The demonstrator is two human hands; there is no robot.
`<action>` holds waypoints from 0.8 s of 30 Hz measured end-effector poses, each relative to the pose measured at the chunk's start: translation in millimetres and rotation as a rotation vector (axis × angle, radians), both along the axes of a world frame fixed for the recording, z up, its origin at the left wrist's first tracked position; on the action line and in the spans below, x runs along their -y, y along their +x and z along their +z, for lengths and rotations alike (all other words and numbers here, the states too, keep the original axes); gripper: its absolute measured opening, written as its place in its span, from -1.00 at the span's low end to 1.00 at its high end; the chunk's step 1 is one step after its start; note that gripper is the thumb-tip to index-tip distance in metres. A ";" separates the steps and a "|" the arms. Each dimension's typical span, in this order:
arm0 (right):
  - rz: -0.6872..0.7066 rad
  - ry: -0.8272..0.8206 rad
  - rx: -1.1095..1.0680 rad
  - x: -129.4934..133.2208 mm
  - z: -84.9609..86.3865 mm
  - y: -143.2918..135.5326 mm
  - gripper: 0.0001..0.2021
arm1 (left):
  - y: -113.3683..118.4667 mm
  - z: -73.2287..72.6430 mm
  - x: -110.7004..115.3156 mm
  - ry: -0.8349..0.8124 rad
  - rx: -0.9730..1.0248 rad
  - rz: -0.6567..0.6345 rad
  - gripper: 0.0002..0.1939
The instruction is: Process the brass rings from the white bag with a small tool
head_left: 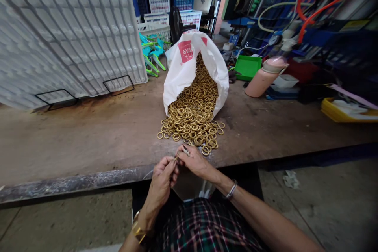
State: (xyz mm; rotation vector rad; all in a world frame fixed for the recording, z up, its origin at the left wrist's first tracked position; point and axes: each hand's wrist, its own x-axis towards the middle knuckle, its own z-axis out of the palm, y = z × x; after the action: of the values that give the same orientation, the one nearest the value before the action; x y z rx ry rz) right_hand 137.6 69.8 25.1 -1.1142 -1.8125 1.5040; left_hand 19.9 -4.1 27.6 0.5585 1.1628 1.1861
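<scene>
My left hand [162, 179] is closed in a pinch on a small brass ring [176, 158], just over the table's front edge. My right hand [195, 162] meets it at the ring, its fingers closed around a small pointed metal tool [186, 150] that looks like a blade or snips. A thin pale strand [148, 174] runs out to the left of my left hand. Right beyond my hands lies a heap of brass rings [191, 122], spilling from the mouth of a white sack [177, 82] with a red print.
The brown worktable [88, 141] spans the view. Stacked white ribbed trays [73, 27] stand at left on black wire stands. Turquoise and green plastic pieces [153, 53] lie behind. To the right are a pink bottle [262, 78], a green tray [248, 67] and a yellow tray [339, 114].
</scene>
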 end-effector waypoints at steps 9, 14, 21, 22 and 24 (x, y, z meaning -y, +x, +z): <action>0.014 0.117 0.080 2.0 0.2 1.7 -0.83 | -2.1 -0.3 4.7 0.003 0.074 0.017 -0.75; 0.138 0.452 0.464 9.3 -3.9 6.7 -0.78 | -1.0 0.0 4.8 0.010 -0.013 0.044 -0.73; 0.259 0.539 0.670 14.5 3.8 4.8 -0.74 | -2.4 -4.0 5.4 0.023 -0.124 0.036 -0.73; 0.279 0.536 0.681 14.4 5.5 4.5 -0.74 | -2.7 -4.2 5.7 0.021 -0.129 0.037 -0.73; 0.295 0.535 0.717 13.2 7.7 3.9 -0.74 | -3.0 -3.6 6.8 0.021 -0.130 0.037 -0.73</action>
State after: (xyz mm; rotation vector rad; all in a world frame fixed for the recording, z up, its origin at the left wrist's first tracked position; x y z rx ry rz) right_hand 141.5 56.6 32.8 -1.2209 -2.7451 0.6725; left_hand 16.9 -11.0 24.0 0.6397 1.2768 1.2093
